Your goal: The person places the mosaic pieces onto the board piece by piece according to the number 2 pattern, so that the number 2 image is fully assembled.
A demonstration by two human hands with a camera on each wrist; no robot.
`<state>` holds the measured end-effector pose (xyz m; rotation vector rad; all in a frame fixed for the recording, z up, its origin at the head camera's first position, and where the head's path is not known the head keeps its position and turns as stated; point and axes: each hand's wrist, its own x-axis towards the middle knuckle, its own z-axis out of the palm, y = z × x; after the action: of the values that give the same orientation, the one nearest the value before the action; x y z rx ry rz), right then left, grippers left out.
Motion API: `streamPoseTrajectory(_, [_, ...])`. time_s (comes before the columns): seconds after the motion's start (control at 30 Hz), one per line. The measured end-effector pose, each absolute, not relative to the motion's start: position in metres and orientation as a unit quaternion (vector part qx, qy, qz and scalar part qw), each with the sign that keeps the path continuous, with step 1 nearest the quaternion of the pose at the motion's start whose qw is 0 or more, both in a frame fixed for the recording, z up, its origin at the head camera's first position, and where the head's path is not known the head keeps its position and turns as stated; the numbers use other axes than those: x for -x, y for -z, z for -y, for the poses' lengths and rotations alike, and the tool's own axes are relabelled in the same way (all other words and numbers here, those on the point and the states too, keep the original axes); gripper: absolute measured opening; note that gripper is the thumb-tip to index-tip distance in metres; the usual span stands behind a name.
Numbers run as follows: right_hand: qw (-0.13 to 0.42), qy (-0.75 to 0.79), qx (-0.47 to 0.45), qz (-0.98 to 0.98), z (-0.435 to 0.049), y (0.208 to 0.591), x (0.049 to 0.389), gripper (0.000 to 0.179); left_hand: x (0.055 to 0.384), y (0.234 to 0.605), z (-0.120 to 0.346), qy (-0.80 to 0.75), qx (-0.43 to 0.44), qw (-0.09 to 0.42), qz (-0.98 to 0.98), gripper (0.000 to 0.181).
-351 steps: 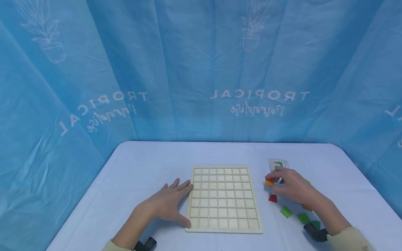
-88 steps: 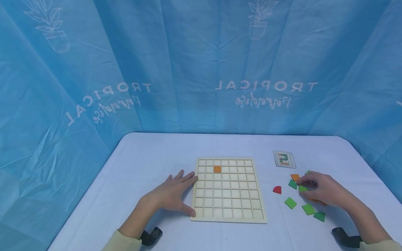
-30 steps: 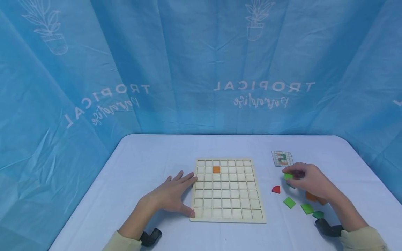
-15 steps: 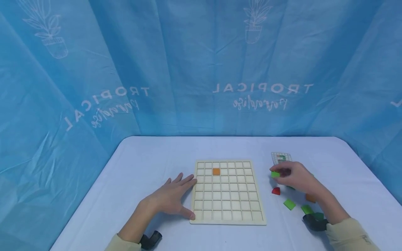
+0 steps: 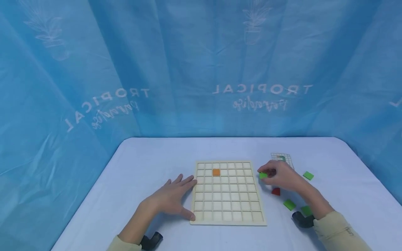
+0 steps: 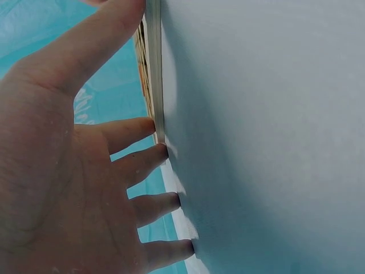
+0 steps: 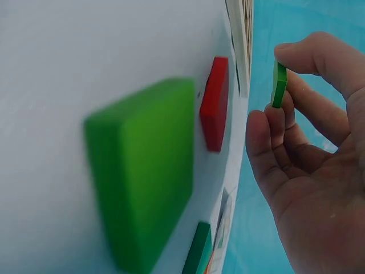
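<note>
Resting L hand (image 5: 172,198): fingers spread, straight, curled round nothing; thumb at near L corner of grid board (image 5: 230,196), fingertips by its L edge. Black wrist device (image 5: 151,241) below.
Near green tiles (image 5: 289,204): 2 flat on white tabletop (image 5: 150,158), 1 partly behind R arm.
Red pc (image 5: 276,191): rounded, just beyond them, below R hand (image 5: 281,175).
R hand grasp: thumb + fingertips pinching held green tile (image 5: 263,175), raised off table per R wrist view.
R hand shift: in last sec, hand + tile moved L from the loose pcs to just beside board's R edge; orange tile (image 5: 216,172) unmoved. Means, prob., 1 pc placed, 2nd picked but not yet in a cell.
Board cells: orange tile sits in 3rd col from L, 2nd row from far edge.
Far green tile (image 5: 308,175): flat, R of R hand, apart.
Card (image 5: 281,157): printed grid, part hidden by R hand; pattern can't be read fully.
Backdrop: blue curtain (image 5: 201,111), reversed white lettering.
</note>
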<state>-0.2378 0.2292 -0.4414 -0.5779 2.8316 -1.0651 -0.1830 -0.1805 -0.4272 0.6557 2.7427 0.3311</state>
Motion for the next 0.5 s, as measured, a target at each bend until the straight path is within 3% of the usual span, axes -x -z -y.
streamPoseTrajectory(0.5, [0.033, 0.344, 0.231, -0.910, -0.202, 0.441, 0.240, 0.026, 0.183, 0.427, 0.180, -0.114, -0.219, 0.152, -0.957, 0.119])
